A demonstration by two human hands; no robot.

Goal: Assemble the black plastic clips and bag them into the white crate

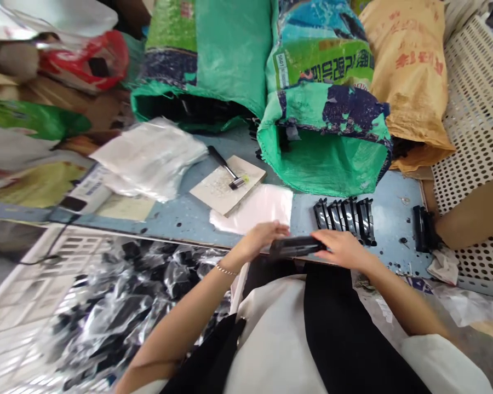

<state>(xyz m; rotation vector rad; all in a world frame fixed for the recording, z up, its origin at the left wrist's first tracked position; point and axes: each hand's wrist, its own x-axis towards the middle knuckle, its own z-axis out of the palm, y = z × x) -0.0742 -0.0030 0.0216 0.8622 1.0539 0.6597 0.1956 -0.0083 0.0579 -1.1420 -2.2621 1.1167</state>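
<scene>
A long black plastic part (293, 247) is held level over the table's front edge. My right hand (340, 249) grips its right end, thumb and fingers closed on it. At the other end is my left hand (265, 238), blurred, with its fingers by the part; whether they grip it I cannot tell. Just beyond my right hand, several similar black parts (343, 216) lie in a row on the blue table (388, 205). Past my left hand lie a sheet of clear plastic bags (271, 205) and a board (217, 191) with a small hammer (230, 171) on it.
Open green sacks (324, 158) and a yellow sack (411, 82) stand along the back. A stack of clear bags (156, 156) lies left. Below, a white crate (66, 246) holds bagged black parts. One black part (422, 229) lies right, near a perforated white panel (472, 109).
</scene>
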